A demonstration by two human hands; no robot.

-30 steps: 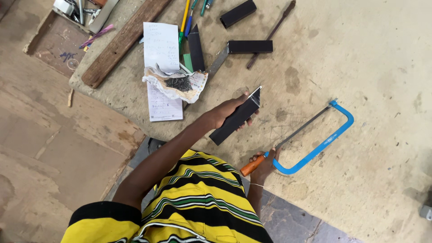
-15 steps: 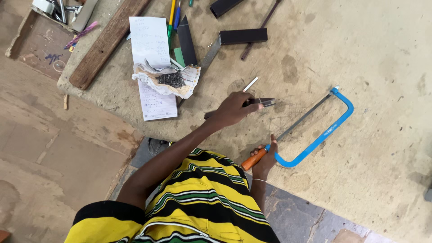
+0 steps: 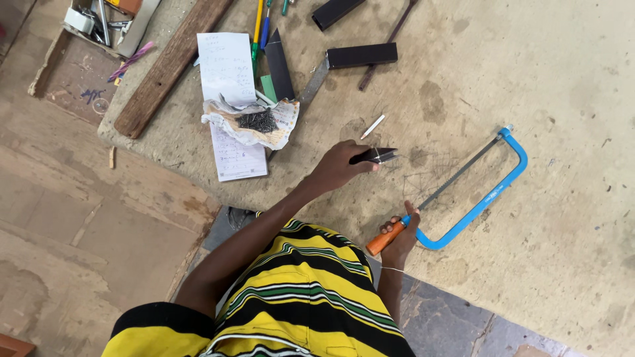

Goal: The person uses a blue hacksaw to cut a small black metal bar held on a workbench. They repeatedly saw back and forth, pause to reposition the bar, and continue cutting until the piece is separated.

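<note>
My left hand [image 3: 337, 168] grips a short black metal bar [image 3: 380, 156] and holds it low against the concrete slab [image 3: 562, 99]. My right hand [image 3: 400, 235] is closed on the orange handle [image 3: 378, 243] of a blue-framed hacksaw [image 3: 486, 198], which lies flat on the slab to the right of the bar. The saw blade runs diagonally up to the right, apart from the bar. A small white stick [image 3: 372, 127] lies just beyond the bar.
A crumpled paper holding dark nails [image 3: 254, 122] rests on note sheets [image 3: 228, 66]. Beyond are a try square [image 3: 360, 56], another black bar [image 3: 337, 10], pens [image 3: 258, 26], a wooden plank [image 3: 169, 66] and a tool tray [image 3: 99, 20]. The slab's edge runs at left.
My left hand has lowered the black bar from a raised, tilted hold down to the slab and turned it end-on. My right hand stays on the hacksaw handle.
</note>
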